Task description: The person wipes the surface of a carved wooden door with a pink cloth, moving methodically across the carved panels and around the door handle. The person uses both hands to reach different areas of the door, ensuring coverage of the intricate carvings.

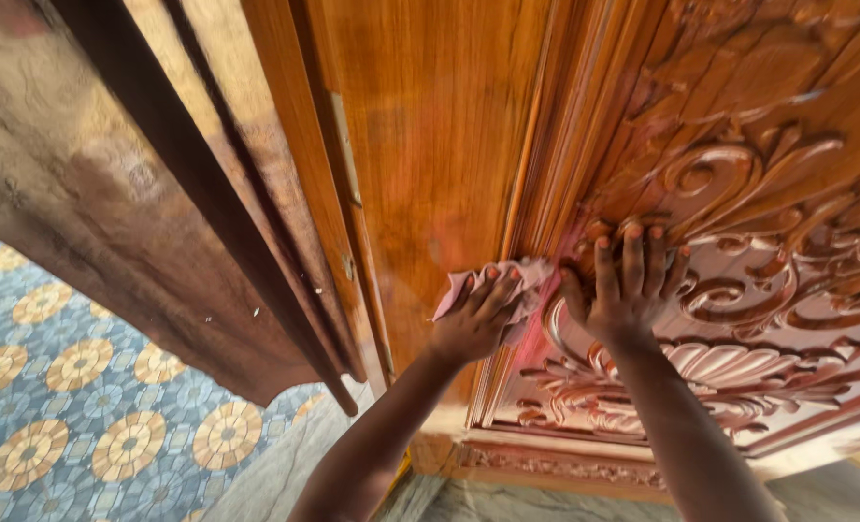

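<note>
The left hand (473, 324) presses a pink cloth (496, 282) flat against the carved wooden door (739, 193), fingers closed over it, apparently mid-wipe. The right hand (628, 285) rests spread on the scrollwork just right. Reaching the grooves calls for firmer pressure.

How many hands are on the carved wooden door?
2. The left hand presses a pink cloth against the door's moulded edge; the right hand lies flat on the carved scrollwork beside it.

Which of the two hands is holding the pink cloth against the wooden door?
The left hand holds the pink cloth, pressing it on the smooth mouldings of the carved wooden door. The right hand holds nothing; its fingers rest spread on the carved scrollwork.
</note>
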